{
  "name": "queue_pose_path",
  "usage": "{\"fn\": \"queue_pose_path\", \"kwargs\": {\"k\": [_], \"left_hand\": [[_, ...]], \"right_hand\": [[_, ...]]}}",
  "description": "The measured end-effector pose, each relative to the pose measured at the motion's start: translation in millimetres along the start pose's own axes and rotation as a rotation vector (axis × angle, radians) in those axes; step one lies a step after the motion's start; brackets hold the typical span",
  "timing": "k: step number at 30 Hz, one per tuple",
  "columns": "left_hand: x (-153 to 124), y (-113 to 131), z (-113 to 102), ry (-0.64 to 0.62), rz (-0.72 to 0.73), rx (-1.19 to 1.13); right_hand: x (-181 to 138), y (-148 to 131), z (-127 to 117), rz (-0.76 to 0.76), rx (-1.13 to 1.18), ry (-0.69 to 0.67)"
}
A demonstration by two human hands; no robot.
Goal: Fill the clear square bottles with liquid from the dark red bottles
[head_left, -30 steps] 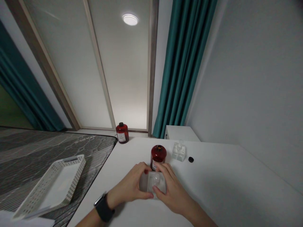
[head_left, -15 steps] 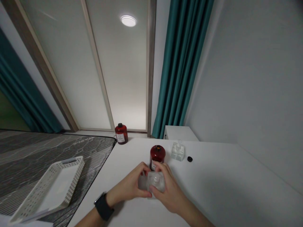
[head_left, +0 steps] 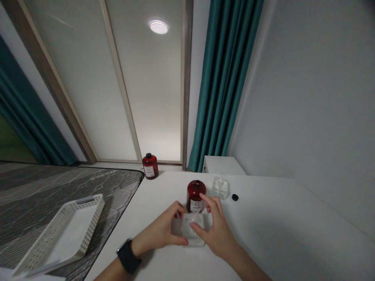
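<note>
On my head feed, the left hand [head_left: 162, 228] had fingertips clamped on a clear glass bottle [head_left: 193, 239], upright on the white table [head_left: 278, 234] before an uncapped red bottle [head_left: 193, 191]; right hand [head_left: 218, 234]: thumb and fingers apart, above it.

Head view, forward and down

Left of the white tabletop [head_left: 281, 238], a perforated white basket [head_left: 92, 222] sits on a grey patterned surface [head_left: 117, 182]. Beyond the tabletop stand frosted door panels [head_left: 154, 97] — a round light [head_left: 158, 27] glowing in one — plus a teal curtain [head_left: 225, 86] and a low white cabinet [head_left: 224, 165]; a pale wall [head_left: 310, 97] rises to the tabletop's right.
</note>
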State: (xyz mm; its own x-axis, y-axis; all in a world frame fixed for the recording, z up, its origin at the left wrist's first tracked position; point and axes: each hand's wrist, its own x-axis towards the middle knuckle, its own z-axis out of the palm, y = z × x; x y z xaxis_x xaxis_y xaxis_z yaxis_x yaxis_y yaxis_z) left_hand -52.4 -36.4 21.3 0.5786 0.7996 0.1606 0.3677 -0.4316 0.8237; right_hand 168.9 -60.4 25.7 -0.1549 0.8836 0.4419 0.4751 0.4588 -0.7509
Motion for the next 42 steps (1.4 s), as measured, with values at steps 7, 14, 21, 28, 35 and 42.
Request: {"fn": "queue_pose_path", "kwargs": {"k": [7, 14, 21, 28, 35, 42], "left_hand": [[-0.6, 0.9, -0.6, -0.004, 0.015, 0.001], [0.3, 3.6, -1.5, -0.016, -0.001, 0.008], [0.6, 0.3, -0.6, -0.005, 0.013, 0.003], [1.2, -0.7, 0.0, -0.002, 0.021, -0.021], [1.2, 0.5, -1.2, -0.014, 0.022, -0.016], [1.1, 1.7, -1.5, -0.011, 0.017, -0.025]], "right_hand": [[-5.6, 6.4, 13.7, -0.018, 0.009, -0.025], [-5.4, -2.5, 3.7, -0.124, 0.04, -0.166], [-5.2, -2.3, 8.3, -0.024, 0.054, -0.163], [-6.8, -2.1, 10.3, -0.089, 0.088, -0.164], [-6.4, -1.0, 12.0, -0.042, 0.133, -0.104], [-4.2, -8.3, 7.2, -0.021, 0.148, -0.092]]}}
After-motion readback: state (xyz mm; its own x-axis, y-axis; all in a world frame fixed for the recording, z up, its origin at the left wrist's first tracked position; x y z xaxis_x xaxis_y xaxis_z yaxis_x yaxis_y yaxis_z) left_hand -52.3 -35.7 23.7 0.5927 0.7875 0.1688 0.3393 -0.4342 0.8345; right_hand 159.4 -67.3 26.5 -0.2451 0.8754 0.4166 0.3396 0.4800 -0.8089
